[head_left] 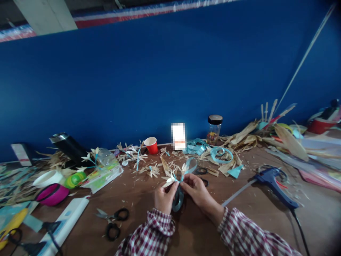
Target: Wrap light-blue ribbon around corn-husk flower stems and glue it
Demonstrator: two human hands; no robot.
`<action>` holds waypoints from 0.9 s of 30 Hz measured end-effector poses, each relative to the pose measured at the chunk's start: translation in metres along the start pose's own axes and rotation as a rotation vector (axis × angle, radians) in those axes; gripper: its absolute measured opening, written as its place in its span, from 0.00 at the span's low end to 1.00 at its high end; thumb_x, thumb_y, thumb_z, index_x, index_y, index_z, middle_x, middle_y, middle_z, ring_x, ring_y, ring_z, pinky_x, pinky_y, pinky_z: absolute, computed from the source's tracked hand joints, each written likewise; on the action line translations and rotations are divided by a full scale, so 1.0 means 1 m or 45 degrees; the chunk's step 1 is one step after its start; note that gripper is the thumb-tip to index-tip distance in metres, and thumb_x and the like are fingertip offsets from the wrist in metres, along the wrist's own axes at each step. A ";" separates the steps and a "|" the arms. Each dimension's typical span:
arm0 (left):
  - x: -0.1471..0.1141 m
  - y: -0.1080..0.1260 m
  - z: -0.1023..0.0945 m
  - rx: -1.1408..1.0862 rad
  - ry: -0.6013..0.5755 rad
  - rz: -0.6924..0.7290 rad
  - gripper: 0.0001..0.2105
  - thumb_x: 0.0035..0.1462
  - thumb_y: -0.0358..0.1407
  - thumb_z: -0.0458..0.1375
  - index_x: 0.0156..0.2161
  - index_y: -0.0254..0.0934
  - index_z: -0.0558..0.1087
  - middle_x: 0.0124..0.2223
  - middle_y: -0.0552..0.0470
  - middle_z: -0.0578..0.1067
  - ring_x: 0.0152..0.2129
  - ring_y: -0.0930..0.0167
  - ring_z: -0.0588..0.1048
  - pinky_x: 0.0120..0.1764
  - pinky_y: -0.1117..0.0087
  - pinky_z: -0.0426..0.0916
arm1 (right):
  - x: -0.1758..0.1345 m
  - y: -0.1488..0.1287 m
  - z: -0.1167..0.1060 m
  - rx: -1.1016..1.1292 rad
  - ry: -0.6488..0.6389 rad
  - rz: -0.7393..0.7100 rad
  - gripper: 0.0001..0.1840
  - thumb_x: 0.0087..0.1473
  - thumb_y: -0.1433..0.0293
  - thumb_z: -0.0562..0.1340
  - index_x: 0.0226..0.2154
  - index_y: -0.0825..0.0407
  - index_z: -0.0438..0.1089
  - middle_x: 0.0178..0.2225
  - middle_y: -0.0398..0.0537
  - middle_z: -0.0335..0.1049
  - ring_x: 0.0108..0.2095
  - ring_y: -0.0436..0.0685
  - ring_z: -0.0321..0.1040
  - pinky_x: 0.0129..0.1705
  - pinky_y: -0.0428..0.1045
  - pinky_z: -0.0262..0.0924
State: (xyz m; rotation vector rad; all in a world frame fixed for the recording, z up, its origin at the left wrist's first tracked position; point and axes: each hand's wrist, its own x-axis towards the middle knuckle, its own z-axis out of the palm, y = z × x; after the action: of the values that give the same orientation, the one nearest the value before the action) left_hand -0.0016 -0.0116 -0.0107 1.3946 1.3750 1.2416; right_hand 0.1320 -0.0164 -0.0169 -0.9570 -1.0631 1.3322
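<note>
My left hand [163, 198] pinches the base of a pale flower [169, 179] that looks made of dried corn husk. Around that base runs a light blue ribbon [190, 165], pinched between the thumb and finger of my right hand [198, 193]. One loop of it rises above the fingers, and a darker loop hangs below between the hands. Behind my right hand, black scissor handles [201, 171] show in part. Another pair of scissors [113, 221] lies spread on the table to the left of my left sleeve.
A blue glue gun [277, 186] with its cord lies at right. At left are a power strip [68, 220] and a magenta bowl-like item [52, 194]. Behind my hands stand a red paper cup [151, 145] and a jar [214, 129], among ribbon coils and husk scraps [247, 137].
</note>
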 end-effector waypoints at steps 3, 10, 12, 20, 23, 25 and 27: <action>0.000 0.001 0.000 0.002 -0.008 0.021 0.14 0.46 0.45 0.60 0.29 0.33 0.75 0.16 0.57 0.66 0.13 0.76 0.63 0.16 0.76 0.57 | 0.000 0.000 0.000 -0.012 -0.002 -0.019 0.16 0.42 0.62 0.67 0.30 0.54 0.66 0.27 0.44 0.67 0.28 0.51 0.63 0.30 0.45 0.56; 0.000 0.006 0.000 -0.119 -0.096 -0.078 0.14 0.46 0.42 0.58 0.32 0.31 0.73 0.15 0.60 0.63 0.12 0.77 0.60 0.16 0.77 0.55 | 0.001 -0.002 0.001 0.085 0.040 -0.011 0.16 0.41 0.62 0.68 0.30 0.54 0.64 0.26 0.43 0.66 0.28 0.50 0.63 0.29 0.44 0.57; 0.001 0.009 -0.001 -0.119 -0.102 -0.089 0.14 0.46 0.40 0.56 0.35 0.31 0.73 0.15 0.60 0.63 0.12 0.77 0.60 0.16 0.77 0.56 | 0.001 -0.002 0.002 0.107 0.056 -0.008 0.17 0.40 0.62 0.68 0.29 0.53 0.64 0.26 0.42 0.66 0.27 0.50 0.63 0.29 0.44 0.57; 0.011 0.016 -0.016 0.084 -0.486 -0.118 0.14 0.50 0.38 0.48 0.35 0.34 0.72 0.14 0.59 0.64 0.10 0.75 0.62 0.15 0.75 0.59 | -0.004 -0.012 0.007 0.149 -0.112 0.003 0.16 0.42 0.63 0.68 0.31 0.52 0.64 0.28 0.42 0.67 0.29 0.50 0.64 0.30 0.44 0.57; 0.013 0.014 -0.019 0.224 -0.452 -0.100 0.12 0.50 0.39 0.48 0.23 0.37 0.68 0.12 0.59 0.62 0.10 0.75 0.62 0.15 0.75 0.58 | -0.004 -0.012 0.007 0.156 -0.088 0.010 0.17 0.40 0.63 0.69 0.31 0.52 0.65 0.28 0.42 0.67 0.29 0.50 0.64 0.30 0.44 0.58; 0.014 0.011 -0.019 0.260 -0.432 -0.071 0.12 0.49 0.39 0.49 0.19 0.37 0.64 0.12 0.59 0.61 0.10 0.76 0.62 0.16 0.75 0.57 | -0.004 -0.010 0.007 0.149 -0.075 0.005 0.17 0.40 0.63 0.69 0.31 0.52 0.65 0.28 0.42 0.67 0.29 0.50 0.64 0.30 0.44 0.58; 0.015 0.009 -0.019 0.274 -0.435 -0.053 0.11 0.48 0.37 0.51 0.18 0.38 0.63 0.12 0.59 0.61 0.10 0.76 0.62 0.16 0.76 0.57 | -0.004 -0.009 0.007 0.138 -0.061 0.006 0.16 0.41 0.62 0.68 0.31 0.53 0.65 0.27 0.42 0.67 0.29 0.50 0.64 0.30 0.44 0.58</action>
State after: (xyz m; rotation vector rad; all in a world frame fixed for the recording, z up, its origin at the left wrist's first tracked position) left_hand -0.0196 0.0009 0.0033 1.6294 1.3154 0.7988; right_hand 0.1280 -0.0214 -0.0068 -0.8516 -1.0148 1.4082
